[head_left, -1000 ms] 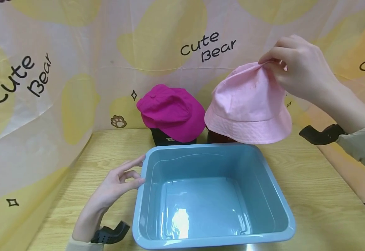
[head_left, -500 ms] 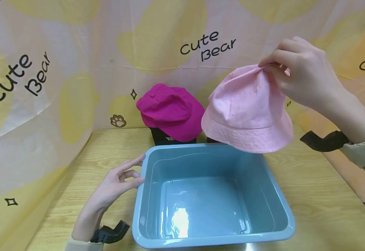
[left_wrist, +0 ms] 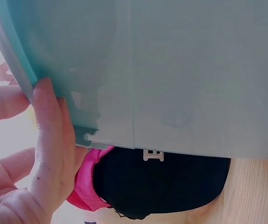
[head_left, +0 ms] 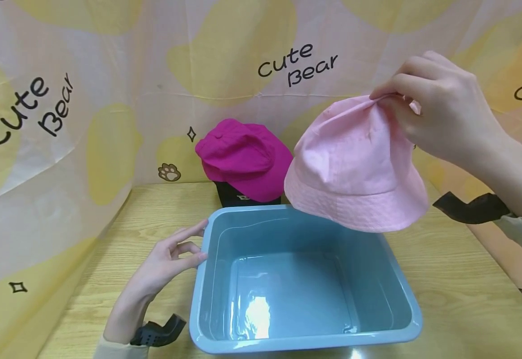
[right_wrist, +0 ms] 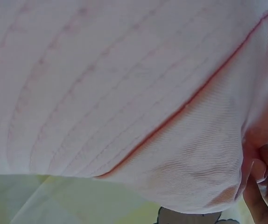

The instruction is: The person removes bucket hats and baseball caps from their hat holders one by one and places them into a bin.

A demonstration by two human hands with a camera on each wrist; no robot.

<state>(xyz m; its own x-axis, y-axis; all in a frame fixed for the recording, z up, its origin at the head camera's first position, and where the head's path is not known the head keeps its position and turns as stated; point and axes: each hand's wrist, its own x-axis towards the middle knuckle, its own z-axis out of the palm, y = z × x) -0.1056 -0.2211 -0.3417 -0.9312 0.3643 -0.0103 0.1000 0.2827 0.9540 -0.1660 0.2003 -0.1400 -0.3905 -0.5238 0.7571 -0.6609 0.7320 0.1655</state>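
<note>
My right hand (head_left: 444, 109) pinches the crown of a pale pink bucket hat (head_left: 355, 159) and holds it up, brim down, over the back right rim of a blue plastic basin (head_left: 305, 341). In the right wrist view, the stitched brim (right_wrist: 101, 84) fills most of the picture, with fingertips (right_wrist: 260, 170) on the fabric at the right edge. My left hand (head_left: 162, 267) grips the basin's left rim. From the left wrist, its fingers (left_wrist: 47, 112) lie against the basin's outer wall, under the rim.
Behind the basin, a magenta cap (head_left: 247, 159) sits on top of a black cap (head_left: 238, 197) with a small light emblem. The basin stands on a wood-grain table (head_left: 166, 204). A patterned cloth (head_left: 225, 55) hangs around the back and sides.
My right hand has brought the bucket hat lower and nearer, so its brim now overlaps the basin. A dark brown thing behind it has become hidden. The left hand has stayed put.
</note>
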